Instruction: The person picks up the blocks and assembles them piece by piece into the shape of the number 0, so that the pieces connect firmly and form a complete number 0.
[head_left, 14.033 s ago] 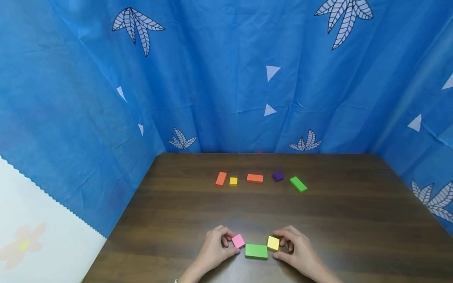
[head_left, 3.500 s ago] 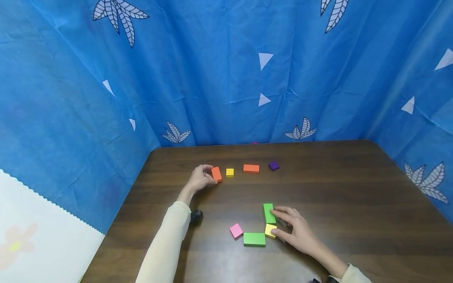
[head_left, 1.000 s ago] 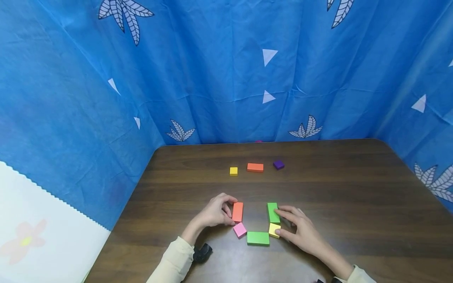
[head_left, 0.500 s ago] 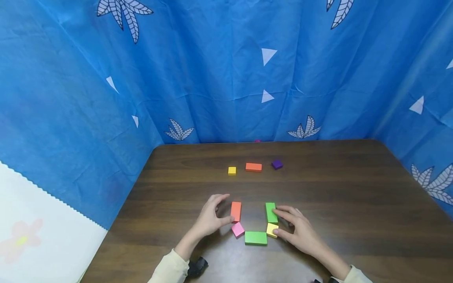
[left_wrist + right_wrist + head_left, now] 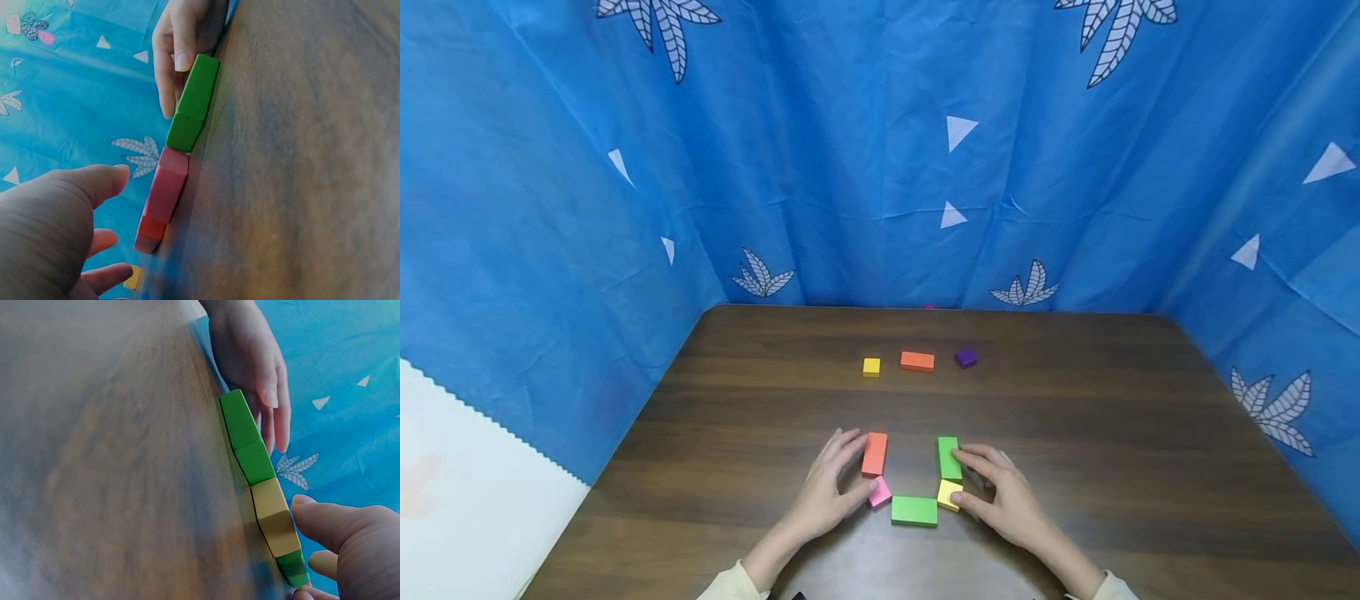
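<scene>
My left hand [image 5: 826,493] is spread beside an upright-running orange block [image 5: 874,454], thumb tip over a pink block [image 5: 880,493]. In the left wrist view the thumb [image 5: 103,182] stands off from the pink block. My right hand [image 5: 1007,500] has its index finger at a green block [image 5: 948,458] and its thumb at a light yellow block [image 5: 950,494], fingers relaxed. A second green block [image 5: 914,511] lies crosswise between the pink and yellow ones. Together these blocks form a U shape whose gap faces the far side.
Toward the back of the brown table [image 5: 1037,400] lie a small yellow block [image 5: 871,367], an orange block [image 5: 917,362] and a purple block [image 5: 966,357]. A blue curtain [image 5: 880,167] hangs behind and at the sides.
One green and one orange block have come from the back row to the near group. Since a second ago, my left hand has released the orange block and its thumb moved to the pink one.
</scene>
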`<state>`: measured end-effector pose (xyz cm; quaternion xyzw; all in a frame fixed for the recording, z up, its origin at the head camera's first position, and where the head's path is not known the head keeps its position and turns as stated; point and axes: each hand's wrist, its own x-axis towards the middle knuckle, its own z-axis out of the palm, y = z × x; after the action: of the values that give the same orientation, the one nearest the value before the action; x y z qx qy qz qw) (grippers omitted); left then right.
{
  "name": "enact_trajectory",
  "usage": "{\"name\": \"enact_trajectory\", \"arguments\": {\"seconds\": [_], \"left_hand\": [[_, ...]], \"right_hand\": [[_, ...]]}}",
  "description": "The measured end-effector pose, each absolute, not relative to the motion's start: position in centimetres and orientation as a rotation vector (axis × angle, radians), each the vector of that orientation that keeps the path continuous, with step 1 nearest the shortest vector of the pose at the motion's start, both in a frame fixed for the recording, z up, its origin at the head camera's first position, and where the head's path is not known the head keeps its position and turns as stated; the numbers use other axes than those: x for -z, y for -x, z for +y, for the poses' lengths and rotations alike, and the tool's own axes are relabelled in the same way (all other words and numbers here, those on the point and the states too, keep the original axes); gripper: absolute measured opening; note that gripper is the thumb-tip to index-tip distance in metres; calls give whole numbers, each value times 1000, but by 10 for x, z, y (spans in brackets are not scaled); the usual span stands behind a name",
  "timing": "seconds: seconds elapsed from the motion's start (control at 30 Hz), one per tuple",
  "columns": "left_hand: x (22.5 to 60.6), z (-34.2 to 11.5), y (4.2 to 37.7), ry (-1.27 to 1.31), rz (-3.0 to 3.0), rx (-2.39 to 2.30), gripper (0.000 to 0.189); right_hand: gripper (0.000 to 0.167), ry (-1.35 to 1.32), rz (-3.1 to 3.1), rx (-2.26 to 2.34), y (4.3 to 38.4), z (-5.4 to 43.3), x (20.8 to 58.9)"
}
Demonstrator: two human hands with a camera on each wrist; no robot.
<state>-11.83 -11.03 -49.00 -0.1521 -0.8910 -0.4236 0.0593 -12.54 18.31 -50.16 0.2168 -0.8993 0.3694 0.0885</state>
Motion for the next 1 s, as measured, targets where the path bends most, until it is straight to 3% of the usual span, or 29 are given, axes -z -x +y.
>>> {"name": "enact_trajectory", "arguments": {"seconds": [1.0], "left_hand": [[493, -113, 120, 505, -2808, 1130, 55]], "right_hand": [[57, -637, -2675, -1093, 126, 183, 499]]}}
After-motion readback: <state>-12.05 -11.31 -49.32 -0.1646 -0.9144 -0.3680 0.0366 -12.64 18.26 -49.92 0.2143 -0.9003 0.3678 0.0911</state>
